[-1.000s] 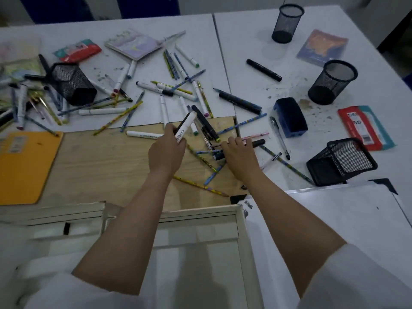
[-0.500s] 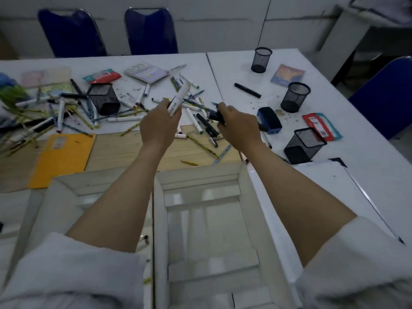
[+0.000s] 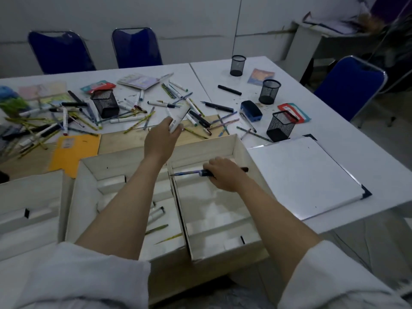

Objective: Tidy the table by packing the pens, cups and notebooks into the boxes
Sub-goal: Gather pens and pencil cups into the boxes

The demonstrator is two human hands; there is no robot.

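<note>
My left hand (image 3: pixel 161 139) grips a white marker (image 3: pixel 179 118) above the far wall of the left white box (image 3: pixel 89 175). My right hand (image 3: pixel 225 173) holds a small bunch of pens and pencils (image 3: pixel 191 173) inside the right white box (image 3: pixel 243 157), just below its rim. A few markers and pencils (image 3: pixel 158 211) lie in the left box. Several pens and pencils (image 3: pixel 133 118) are scattered over the table beyond the boxes, among black mesh cups (image 3: pixel 104 103) (image 3: pixel 279 126) (image 3: pixel 269 91) (image 3: pixel 238 65) and notebooks (image 3: pixel 138 80) (image 3: pixel 260 76).
A third white box (image 3: pixel 29 197) stands at the left. A white board (image 3: pixel 303 175) lies right of the boxes, an orange folder (image 3: pixel 75 150) at the left, a blue stapler (image 3: pixel 250 110) beyond. Blue chairs (image 3: pixel 136 49) (image 3: pixel 347 85) stand around the table.
Both hands lifted pens off the table and drew back toward me. The right hand has dropped into the right box with its bunch; the left hand holds its marker over the box's far edge.
</note>
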